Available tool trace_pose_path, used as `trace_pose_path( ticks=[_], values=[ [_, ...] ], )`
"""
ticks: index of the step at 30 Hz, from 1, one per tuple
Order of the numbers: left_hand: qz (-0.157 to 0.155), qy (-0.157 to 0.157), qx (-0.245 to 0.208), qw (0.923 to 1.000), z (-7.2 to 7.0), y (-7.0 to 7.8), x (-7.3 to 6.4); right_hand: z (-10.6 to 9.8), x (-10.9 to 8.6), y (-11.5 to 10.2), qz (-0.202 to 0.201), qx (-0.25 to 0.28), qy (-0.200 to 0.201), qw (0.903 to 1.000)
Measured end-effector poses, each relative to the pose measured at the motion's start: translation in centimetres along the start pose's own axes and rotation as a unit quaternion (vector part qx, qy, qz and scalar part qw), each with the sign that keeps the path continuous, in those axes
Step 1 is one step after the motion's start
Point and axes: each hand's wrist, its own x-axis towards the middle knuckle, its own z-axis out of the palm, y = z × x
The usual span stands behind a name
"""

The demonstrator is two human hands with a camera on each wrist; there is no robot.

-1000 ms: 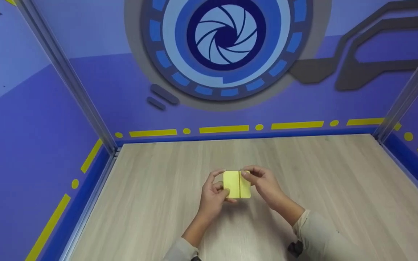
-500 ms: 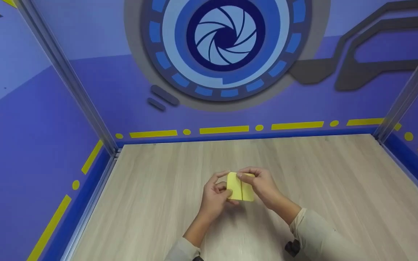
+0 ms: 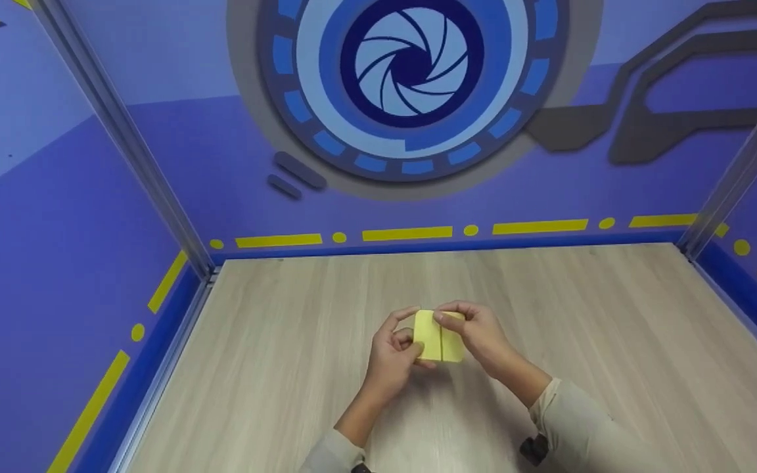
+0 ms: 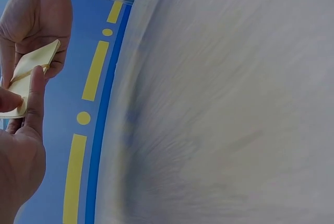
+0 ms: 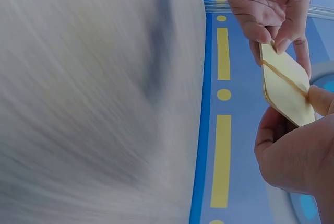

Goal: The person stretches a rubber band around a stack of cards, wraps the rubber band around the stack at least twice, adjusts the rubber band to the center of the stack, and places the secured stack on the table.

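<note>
A small square yellow notepad [image 3: 428, 338] is held up over the table between both hands. Round its middle runs a thin tan rubber band [image 5: 284, 75], seen as a dark line in the head view. My left hand [image 3: 388, 355] grips the pad's left side, thumb at the lower front and index finger at the top edge. With thumb and fingers my right hand [image 3: 480, 335] holds the top right part, its thumb lying where the band meets the top edge. In the left wrist view the pad [image 4: 34, 67] looks thin and tilted. The right fingers behind it are partly hidden.
A light wood-grain table [image 3: 286, 328] lies below the hands. Blue-purple printed panels [image 3: 175, 164] with yellow dashes stand behind it and at both sides, and metal corner posts [image 3: 122, 138] join them.
Both hands and the notepad have shifted slightly to the right. The right thumb has moved left across the pad's face, from right of the rubber band onto its upper end.
</note>
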Motion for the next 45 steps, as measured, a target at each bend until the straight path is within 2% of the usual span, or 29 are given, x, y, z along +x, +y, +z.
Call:
trace_pose_path(
  ticks=[5,10,17,23,32,36,45],
  values=[
    [-0.002,0.005,-0.002,1.0,-0.1,0.0,-0.1,-0.3,-0.2,0.4,0.001,0.007,-0.008,0.9999],
    [-0.004,0.006,-0.008,0.9999,-0.3,0.1,-0.1,-0.7,-0.7,1.0,0.011,-0.013,-0.019,0.9997],
    [-0.006,0.017,-0.006,0.9998,-0.5,0.0,0.0,-1.2,-1.6,2.6,0.0,-0.033,-0.068,0.9971],
    [0.0,0.037,-0.017,0.9992,-0.5,0.0,0.1,-1.0,-2.4,3.5,-0.001,-0.019,-0.117,0.993],
    [0.01,0.036,-0.013,0.9992,0.0,-0.2,0.4,-0.8,-2.5,3.4,0.015,-0.007,-0.104,0.9945],
    [0.016,0.045,-0.007,0.9988,-0.1,-0.2,0.4,-0.5,-2.3,3.3,0.019,-0.001,-0.104,0.9944],
    [0.005,0.054,-0.037,0.9979,-0.2,-0.3,0.6,0.3,-2.4,3.1,0.029,0.012,-0.096,0.9949]
  ],
)
